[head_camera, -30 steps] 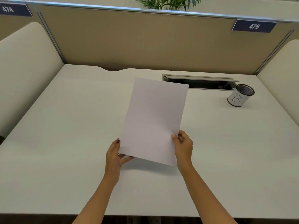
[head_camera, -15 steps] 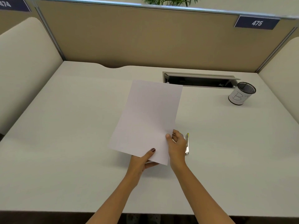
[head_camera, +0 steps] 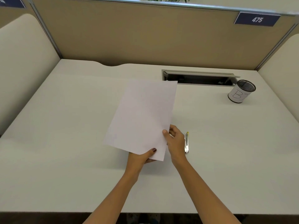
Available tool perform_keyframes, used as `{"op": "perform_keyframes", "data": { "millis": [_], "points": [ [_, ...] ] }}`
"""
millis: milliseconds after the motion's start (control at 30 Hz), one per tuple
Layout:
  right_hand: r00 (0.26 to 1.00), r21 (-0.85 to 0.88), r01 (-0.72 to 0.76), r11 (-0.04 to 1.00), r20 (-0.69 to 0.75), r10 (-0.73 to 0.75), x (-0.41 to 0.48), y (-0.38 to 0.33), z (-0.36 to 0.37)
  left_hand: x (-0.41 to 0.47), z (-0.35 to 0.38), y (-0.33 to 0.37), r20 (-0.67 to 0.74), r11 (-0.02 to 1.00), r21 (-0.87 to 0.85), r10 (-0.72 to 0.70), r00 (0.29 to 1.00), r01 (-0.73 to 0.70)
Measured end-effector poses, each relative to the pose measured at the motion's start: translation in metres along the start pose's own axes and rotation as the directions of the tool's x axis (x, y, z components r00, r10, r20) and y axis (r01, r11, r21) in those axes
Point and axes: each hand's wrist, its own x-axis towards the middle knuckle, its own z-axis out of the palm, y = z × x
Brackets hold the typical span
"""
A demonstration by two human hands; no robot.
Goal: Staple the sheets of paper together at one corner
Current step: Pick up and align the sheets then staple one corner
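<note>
White desk (head_camera: 64,143), both hands gripping sheets (head_camera: 142,117), stapler (head_camera: 186,143) apparently beside.

Office cubicle: numbered partition (head_camera: 145,34), white desk (head_camera: 64,126), cable tray (head_camera: 199,77), pen cup (head_camera: 241,92).

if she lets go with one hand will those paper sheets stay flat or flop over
The paper sheets would probably droop: they look thin and both the left hand and right hand pinch only the near edge. They seem light, so one hand could likely carry them. The far corner, unsupported above the desk, would likely sag first.
</note>
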Motion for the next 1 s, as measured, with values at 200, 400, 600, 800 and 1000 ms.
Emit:
{"op": "perform_keyframes", "data": {
  "millis": [200, 400, 600, 800, 1000],
  "points": [
    [0.997, -0.019, -0.041, 0.999, -0.071, 0.039, 0.012, 0.007, -0.014, 0.005, -0.002, 0.001, -0.028, 0.998, 0.051, 0.035, 0.999, -0.033],
    [0.899, -0.318, -0.073, 0.945, -0.431, -0.076, 0.025, 0.022, -0.041, 0.008, -0.008, 0.001, -0.016, 1.0, 0.001, 0.03, 0.999, -0.03],
    [0.892, -0.517, -0.134, 0.845, -0.434, -0.124, 0.036, 0.046, -0.051, 0.013, -0.011, 0.001, -0.015, 1.0, -0.011, 0.008, 1.0, -0.008],
    [0.919, -0.74, -0.174, 0.649, -0.359, -0.164, 0.034, 0.057, -0.041, 0.017, -0.011, 0.002, -0.025, 1.0, -0.012, -0.003, 1.0, 0.003],
    [0.92, -0.748, -0.141, 0.648, -0.341, -0.193, 0.037, 0.059, -0.043, 0.021, -0.014, 0.004, -0.024, 1.0, 0.006, -0.003, 1.0, 0.004]
  ]
}}
